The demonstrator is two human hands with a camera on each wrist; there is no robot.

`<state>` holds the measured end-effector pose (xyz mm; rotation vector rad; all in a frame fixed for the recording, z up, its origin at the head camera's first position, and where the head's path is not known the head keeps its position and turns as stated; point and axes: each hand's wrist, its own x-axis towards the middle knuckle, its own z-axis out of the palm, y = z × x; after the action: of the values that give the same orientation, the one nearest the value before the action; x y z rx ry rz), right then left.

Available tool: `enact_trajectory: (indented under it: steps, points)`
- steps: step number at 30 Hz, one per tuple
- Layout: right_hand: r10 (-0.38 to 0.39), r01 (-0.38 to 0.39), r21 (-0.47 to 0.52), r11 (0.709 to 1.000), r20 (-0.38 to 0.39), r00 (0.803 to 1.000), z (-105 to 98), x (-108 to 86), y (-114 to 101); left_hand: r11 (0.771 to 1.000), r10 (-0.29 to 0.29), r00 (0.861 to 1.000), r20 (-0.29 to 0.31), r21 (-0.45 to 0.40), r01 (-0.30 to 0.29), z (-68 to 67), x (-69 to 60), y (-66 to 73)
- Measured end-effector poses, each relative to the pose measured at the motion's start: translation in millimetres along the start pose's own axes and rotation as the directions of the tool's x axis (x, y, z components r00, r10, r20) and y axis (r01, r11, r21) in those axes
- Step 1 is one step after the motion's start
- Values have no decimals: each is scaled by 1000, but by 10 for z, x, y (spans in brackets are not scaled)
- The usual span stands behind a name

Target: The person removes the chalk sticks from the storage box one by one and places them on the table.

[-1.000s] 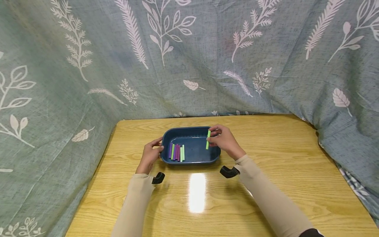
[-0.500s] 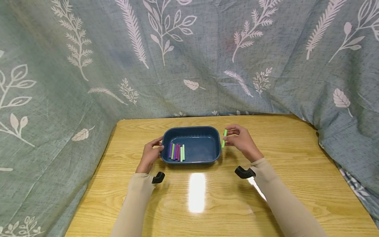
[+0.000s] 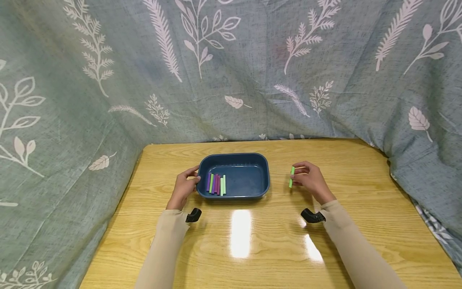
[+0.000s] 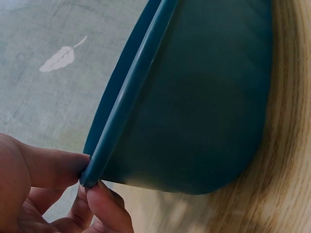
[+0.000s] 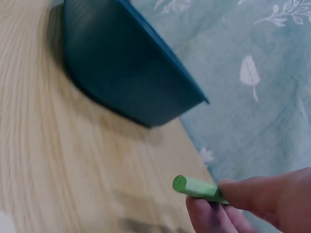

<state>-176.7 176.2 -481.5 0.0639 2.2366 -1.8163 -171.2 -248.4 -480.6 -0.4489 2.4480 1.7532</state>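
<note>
A dark blue rectangular tray (image 3: 249, 197) with rounded corners stands on the wooden table. My left hand (image 3: 183, 188) pinches its left rim between thumb and fingers, as the left wrist view shows of the tray wall (image 4: 194, 107). To the right of the tray, my right hand (image 3: 312, 180) pinches a short round green stick (image 5: 201, 189) between thumb and fingers, apart from the tray. Several similar sticks (image 3: 217, 185) in purple, plum, green and pale green lie side by side in the tray's left part.
The wooden table (image 3: 274, 249) reaches to a grey-blue curtain (image 3: 231, 80) with white leaf prints, which hangs behind and at both sides. Light reflects off the tabletop in front. Black wrist-camera mounts (image 3: 312, 216) stick out from the sleeves.
My right hand has moved right with the green stick, from above the tray's right end to over the table beside it, and a little lower. The left hand has stayed at the rim.
</note>
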Motion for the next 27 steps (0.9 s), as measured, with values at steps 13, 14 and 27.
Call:
enact_trajectory:
  steps: [13,14,27]
  points:
    - [-42,15,-221,975,-119,992,-8,15,188,1000,-8,1000,0,-17,8,-3,1,-19]
    - [-55,22,-243,970,-129,990,-4,17,198,1000,-11,1000,2,-18,11,-3,1,-23]
    - [-93,15,-391,920,-180,979,10,27,239,999,-16,1000,5,-31,16,6,-6,4]
